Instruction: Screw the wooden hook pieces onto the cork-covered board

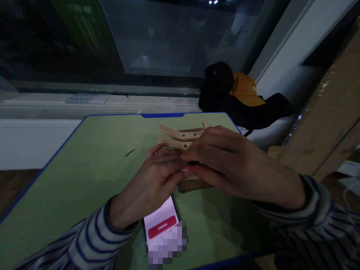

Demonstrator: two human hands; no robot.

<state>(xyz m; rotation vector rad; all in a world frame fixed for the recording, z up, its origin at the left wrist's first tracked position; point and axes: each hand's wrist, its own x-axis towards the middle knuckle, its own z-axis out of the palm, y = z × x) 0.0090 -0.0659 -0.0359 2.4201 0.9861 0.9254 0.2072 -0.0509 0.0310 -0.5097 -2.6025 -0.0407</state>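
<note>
A small wooden assembly [194, 134] of pale strips with drilled holes and angled ends lies on the green table, partly covered by both hands. Its lower part, a brown wooden block [194, 183], shows beneath my fingers. My left hand [157, 174] comes in from the left with bent fingers, closed at the near side of the assembly. From the right, my right hand [233, 163] reaches over it, thumb and fingers pinched together. The fingertips of both hands meet over the wood. A dark gap or small dark thing shows there; what they pinch is hidden.
A phone [160, 221] with a lit screen lies just below my left hand. A thin dark bit [129, 152] rests on the green tabletop [92, 161]. Behind are a windowsill, black bags [216, 90] and an orange cap [247, 90]. A cardboard box [326, 108] stands at right.
</note>
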